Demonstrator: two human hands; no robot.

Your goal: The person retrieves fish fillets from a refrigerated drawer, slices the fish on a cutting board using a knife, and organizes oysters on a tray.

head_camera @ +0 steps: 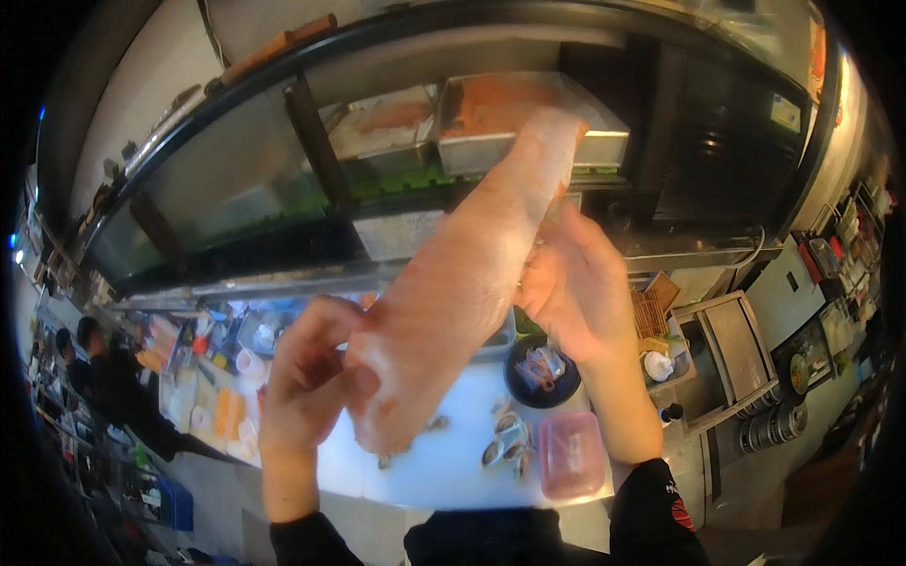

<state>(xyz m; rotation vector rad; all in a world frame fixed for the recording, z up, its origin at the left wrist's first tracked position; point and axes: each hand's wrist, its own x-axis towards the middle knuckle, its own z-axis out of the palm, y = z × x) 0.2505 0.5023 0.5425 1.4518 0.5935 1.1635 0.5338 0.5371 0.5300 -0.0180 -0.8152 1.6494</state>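
A long, pale pink fish fillet (pixel 453 276) is stretched between my two hands, tilted with its far end up and to the right. My left hand (pixel 308 371) pinches the near end between thumb and fingers. Along the right side, my right hand (pixel 577 283) grips the fillet farther up; part of its fingers is hidden behind it. Beyond the fillet's far end, a metal tray (pixel 471 152) of orange fish flesh stands in the opened refrigerated display case (pixel 425 53). Beside it, another tray (pixel 375 141) holds orange fish on white lining.
Below the fillet is a white cutting board (pixel 439 474) with several shellfish (pixel 507 424). A pink plastic container (pixel 572 456) and a dark bowl (pixel 541 378) with scraps sit at its right. People in dark clothing (pixel 106 375) stand at the left, past a cluttered counter (pixel 205 396).
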